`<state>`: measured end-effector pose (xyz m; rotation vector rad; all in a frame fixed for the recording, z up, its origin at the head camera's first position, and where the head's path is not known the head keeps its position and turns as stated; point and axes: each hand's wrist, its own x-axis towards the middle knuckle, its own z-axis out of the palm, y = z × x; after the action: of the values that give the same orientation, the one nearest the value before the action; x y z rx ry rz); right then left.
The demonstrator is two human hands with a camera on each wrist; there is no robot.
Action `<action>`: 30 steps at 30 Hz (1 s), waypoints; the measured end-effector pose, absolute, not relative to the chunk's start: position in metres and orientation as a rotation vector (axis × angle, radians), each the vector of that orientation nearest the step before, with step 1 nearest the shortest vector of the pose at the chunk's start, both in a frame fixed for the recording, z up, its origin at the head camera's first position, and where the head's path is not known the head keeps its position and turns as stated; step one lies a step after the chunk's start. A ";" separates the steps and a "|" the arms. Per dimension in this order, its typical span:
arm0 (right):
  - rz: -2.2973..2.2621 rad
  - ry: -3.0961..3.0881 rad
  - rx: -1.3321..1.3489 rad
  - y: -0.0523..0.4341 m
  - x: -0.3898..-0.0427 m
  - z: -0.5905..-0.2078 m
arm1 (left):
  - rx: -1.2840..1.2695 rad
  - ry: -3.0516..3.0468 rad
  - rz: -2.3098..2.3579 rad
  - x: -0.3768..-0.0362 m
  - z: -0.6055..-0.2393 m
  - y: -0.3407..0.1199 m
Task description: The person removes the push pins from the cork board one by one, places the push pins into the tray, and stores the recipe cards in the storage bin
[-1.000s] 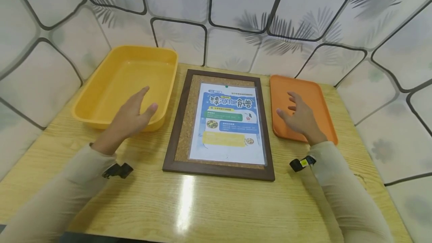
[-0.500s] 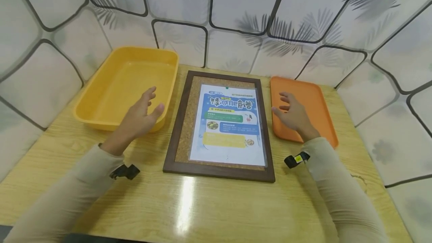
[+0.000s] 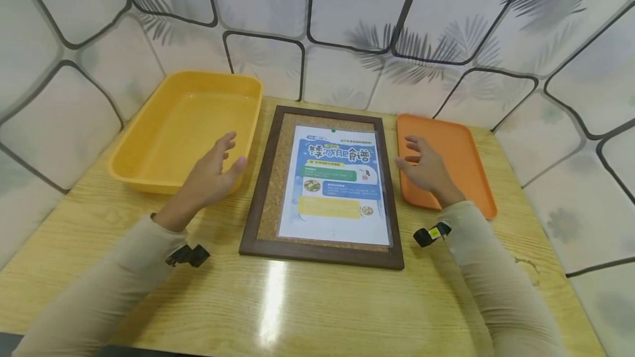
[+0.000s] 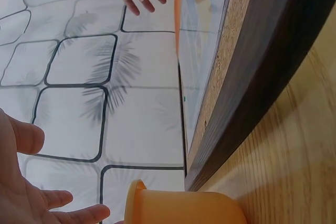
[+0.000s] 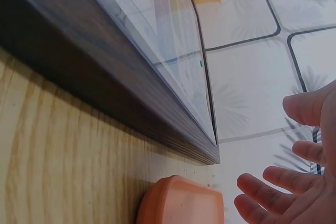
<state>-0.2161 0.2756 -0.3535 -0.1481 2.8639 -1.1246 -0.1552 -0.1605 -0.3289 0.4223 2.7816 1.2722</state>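
Yellow bin (image 3: 188, 125), orange tray (image 3: 448, 164), dark brown frame (image 3: 322, 252) with tan cork and a blue-white-yellow poster (image 3: 337, 180). Table (image 3: 297, 307) light woodgrain; wall (image 3: 347, 10) pale tiles, black outlines, grey leaf print.

Head overhead; wrists low beside frame (image 3: 322, 186)

Staged tabletop booth: wooden table (image 3: 317, 302) enclosed by leaf-print backdrop (image 3: 347, 15).

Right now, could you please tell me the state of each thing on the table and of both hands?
Yellow tub: upright, nothing in it.
Orange tray: flat, nothing lying on it.
Framed cork board: flat on the table, poster on it.
Poster: face up, green pin at its top edge.
Left hand: fingers relaxed, holding nothing.
Right hand: fingers spread, holding nothing.
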 end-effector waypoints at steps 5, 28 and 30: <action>-1.126 2.863 -0.151 0.274 -0.218 -0.356 | 0.421 2.769 1.275 -0.156 -0.332 -0.157; -1.102 2.859 -0.136 0.254 -0.235 -0.354 | 0.456 2.778 1.260 -0.156 -0.335 -0.151; -1.093 2.858 -0.107 0.252 -0.237 -0.353 | 0.461 2.774 1.254 -0.157 -0.334 -0.150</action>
<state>-0.2371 0.2524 -0.3532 -0.1069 2.8578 -1.0929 -0.1566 -0.1499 -0.3344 0.4611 2.7737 1.2545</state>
